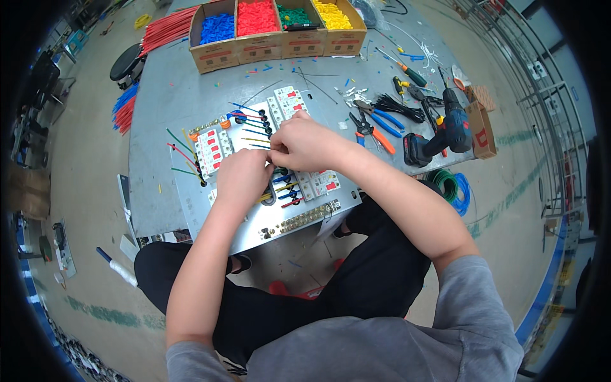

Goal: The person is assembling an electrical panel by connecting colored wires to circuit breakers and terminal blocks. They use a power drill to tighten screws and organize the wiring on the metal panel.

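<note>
A metal electrical panel (251, 226) lies at the table's near edge, with white circuit breakers (209, 153) on its left and more breakers (289, 102) on its right. Short blue, yellow and red wires (254, 130) stick out through black-rimmed holes along its middle. Over those holes my left hand (243, 175) and my right hand (307, 144) meet, fingertips pinched close together. Whatever lies between the fingers is hidden; wire ends show beside them. A brass terminal bar (305, 218) runs along the panel's near side.
Cardboard bins (261, 49) of blue, red, green and yellow sleeves stand at the back. To the right lie blue-handled pliers (385, 121), orange-handled wire strippers (375, 135), a screwdriver (410, 74), black cable ties (400, 107) and a cordless drill (445, 130). Red wires (167, 30) are bundled at the back left.
</note>
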### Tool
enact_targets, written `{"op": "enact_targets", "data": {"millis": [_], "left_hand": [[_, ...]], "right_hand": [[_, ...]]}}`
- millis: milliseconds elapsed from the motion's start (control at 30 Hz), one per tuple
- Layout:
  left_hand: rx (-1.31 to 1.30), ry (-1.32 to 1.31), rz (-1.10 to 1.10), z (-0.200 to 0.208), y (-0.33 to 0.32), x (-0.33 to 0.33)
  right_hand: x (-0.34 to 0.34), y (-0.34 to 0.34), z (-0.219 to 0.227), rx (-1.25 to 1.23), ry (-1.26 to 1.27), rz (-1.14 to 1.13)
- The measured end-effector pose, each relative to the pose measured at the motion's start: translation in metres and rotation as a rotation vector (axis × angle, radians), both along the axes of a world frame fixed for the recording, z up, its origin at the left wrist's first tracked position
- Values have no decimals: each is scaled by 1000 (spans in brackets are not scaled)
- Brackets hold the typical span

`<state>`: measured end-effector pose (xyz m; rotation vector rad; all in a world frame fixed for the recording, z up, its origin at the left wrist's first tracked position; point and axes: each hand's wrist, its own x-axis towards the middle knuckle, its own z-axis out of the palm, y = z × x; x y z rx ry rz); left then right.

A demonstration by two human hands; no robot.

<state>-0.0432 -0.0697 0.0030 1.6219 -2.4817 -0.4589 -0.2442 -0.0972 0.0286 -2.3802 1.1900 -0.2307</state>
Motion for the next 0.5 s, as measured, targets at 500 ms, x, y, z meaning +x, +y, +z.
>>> {"op": "enact_targets", "data": {"millis": [500], "left_hand": [[112, 78, 43, -5, -1, 2]], "right_hand": [[-3, 2, -3, -57, 172, -71]]}}
